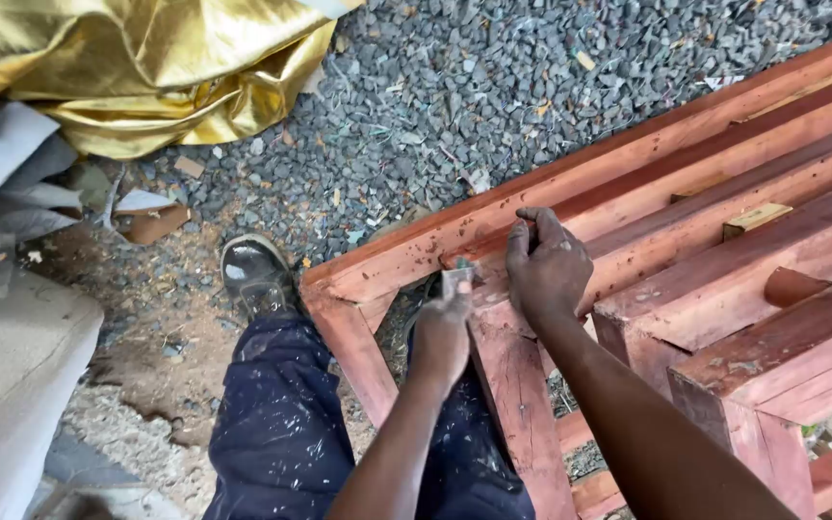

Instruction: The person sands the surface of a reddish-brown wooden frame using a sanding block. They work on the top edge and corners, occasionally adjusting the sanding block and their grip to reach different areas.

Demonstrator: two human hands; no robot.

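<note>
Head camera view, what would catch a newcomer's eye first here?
The reddish wooden frame filling the right side stands out, with both hands at its near rail: the right hand curled on the wood, the left hand pinching a small pale object. At top left, crumpled gold fabric shines against grey gravel.

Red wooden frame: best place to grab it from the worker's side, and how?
Probably the top rail of the red wooden frame, near the corner, coming from above. It is a long, straight, exposed bar with open gaps beneath for fingers. The right hand already rests beside it; the left hand pinches a small tool.
</note>
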